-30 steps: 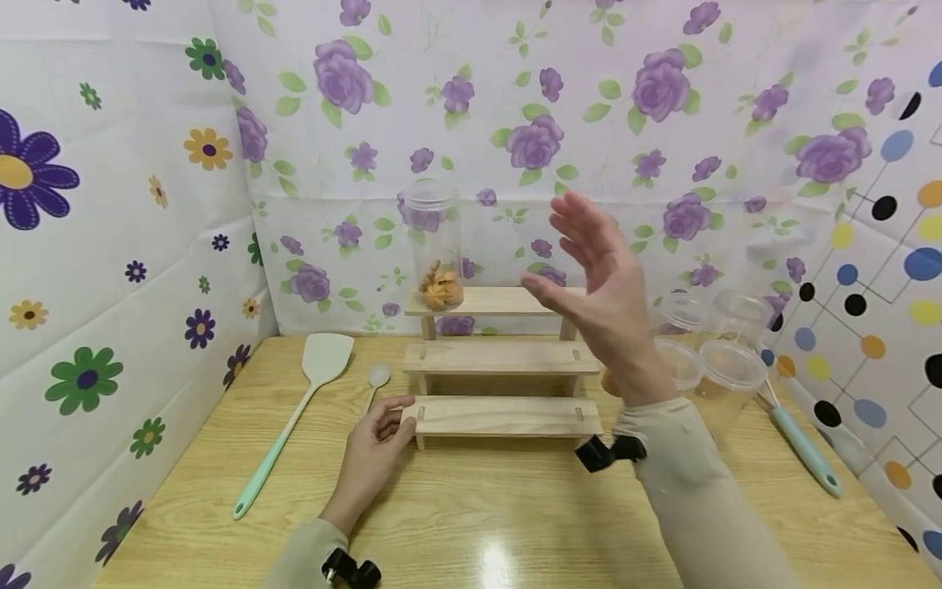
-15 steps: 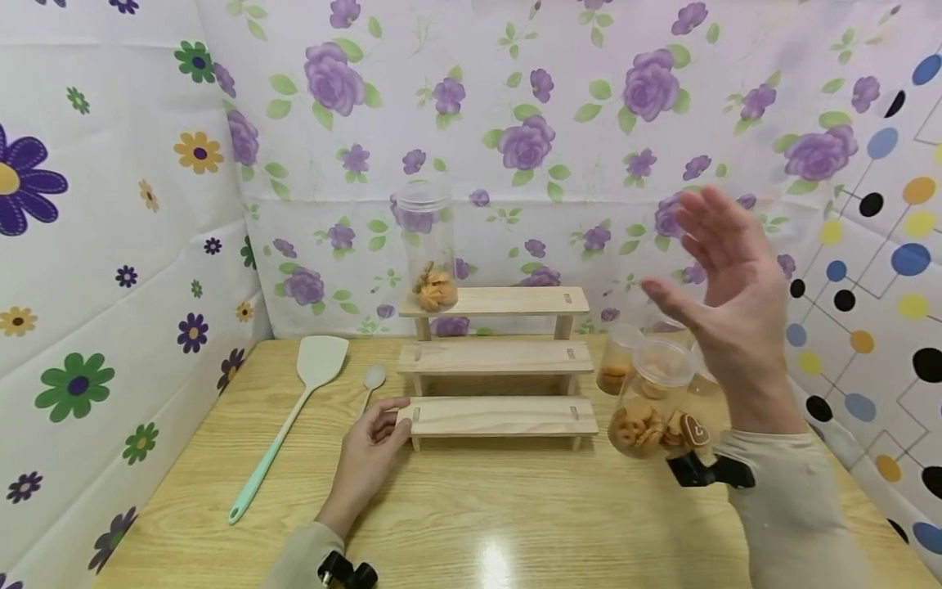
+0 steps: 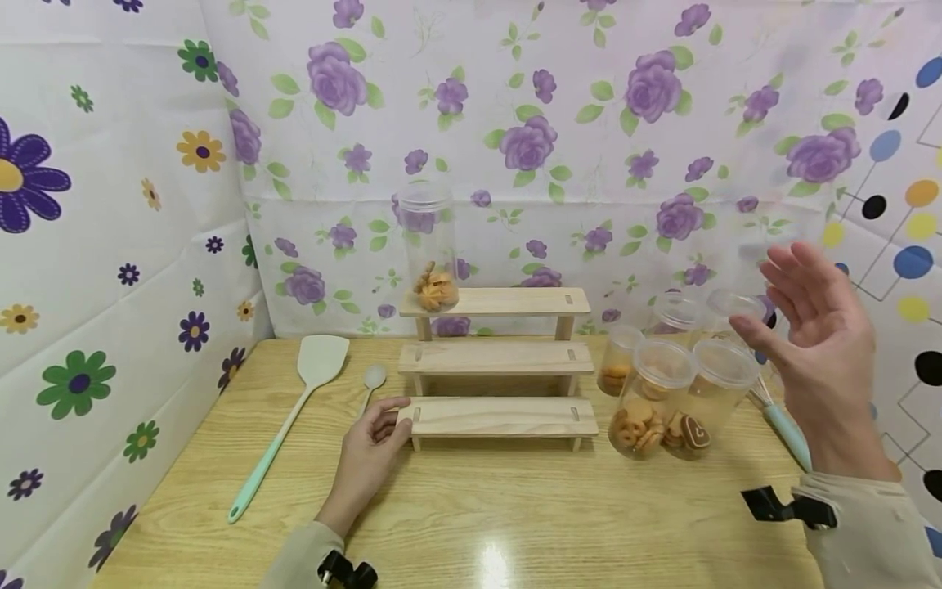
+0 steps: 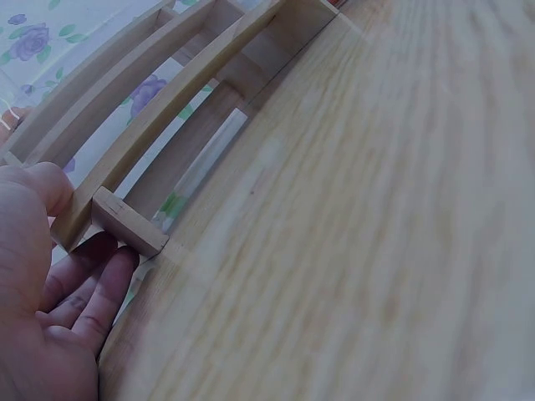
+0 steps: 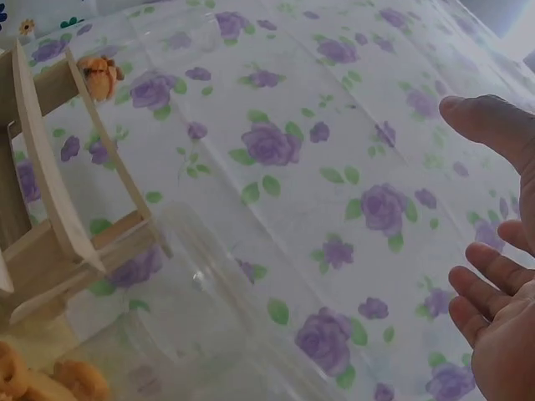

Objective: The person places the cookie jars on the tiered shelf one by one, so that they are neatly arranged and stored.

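My left hand [image 3: 373,442] grips the left end of the lowest step of a three-tier wooden display stand [image 3: 500,417]. In the left wrist view, the thumb lies over the board [image 4: 159,125] and the fingers reach below it. Raised at the right, my right hand [image 3: 824,352] holds nothing, its thumb spread from its fingers. Several clear lidded jars of cookies [image 3: 640,421] stand on the table to its left. On the top step's left end is a tall clear jar [image 3: 430,282] with a few cookies at its bottom.
Left of the stand lie a mint-handled spatula [image 3: 290,421] and a small spoon [image 3: 374,377]. A whisk [image 3: 786,435] with a blue handle lies behind the jars, partly hidden by my right hand. Patterned cloths [image 3: 515,82] enclose the wooden table [image 3: 471,507].
My right hand has swept rightward from in front of the stand, past the jars, and lowered slightly, with nothing in it. My left hand has stayed on the stand.
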`<state>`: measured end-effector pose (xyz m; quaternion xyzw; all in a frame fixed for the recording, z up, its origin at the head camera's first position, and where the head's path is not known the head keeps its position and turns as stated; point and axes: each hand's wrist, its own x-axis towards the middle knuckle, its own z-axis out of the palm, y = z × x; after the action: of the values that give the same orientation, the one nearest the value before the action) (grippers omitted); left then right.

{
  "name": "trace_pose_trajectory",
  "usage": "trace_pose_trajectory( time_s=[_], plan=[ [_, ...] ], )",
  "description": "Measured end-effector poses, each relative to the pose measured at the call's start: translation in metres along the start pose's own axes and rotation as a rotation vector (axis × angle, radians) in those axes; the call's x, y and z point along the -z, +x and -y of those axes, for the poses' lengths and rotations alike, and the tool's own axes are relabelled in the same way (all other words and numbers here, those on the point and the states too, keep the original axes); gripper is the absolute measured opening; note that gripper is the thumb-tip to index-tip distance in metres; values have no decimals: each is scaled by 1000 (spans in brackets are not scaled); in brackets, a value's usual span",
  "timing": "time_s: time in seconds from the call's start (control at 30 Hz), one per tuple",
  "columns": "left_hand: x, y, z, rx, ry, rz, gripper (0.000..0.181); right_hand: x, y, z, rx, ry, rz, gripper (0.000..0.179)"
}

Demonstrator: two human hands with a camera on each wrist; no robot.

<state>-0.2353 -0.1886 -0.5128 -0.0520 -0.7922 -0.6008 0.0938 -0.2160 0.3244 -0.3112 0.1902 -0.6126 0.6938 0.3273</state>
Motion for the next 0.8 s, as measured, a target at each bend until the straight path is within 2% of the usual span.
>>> trace_pose_trajectory(
  time_s=[0.43, 0.63, 0.8],
  plan=[
    [1, -1, 0, 9, -15, 10, 35, 55, -47, -43, -128, -91, 48, 97],
    [1, 0, -1, 4, -23, 15, 36, 74, -69, -67, -196, -24, 64, 98],
    [1, 1, -1, 2, -24, 8, 35, 84, -86, -87, -281, -69, 87, 96]
  ],
)
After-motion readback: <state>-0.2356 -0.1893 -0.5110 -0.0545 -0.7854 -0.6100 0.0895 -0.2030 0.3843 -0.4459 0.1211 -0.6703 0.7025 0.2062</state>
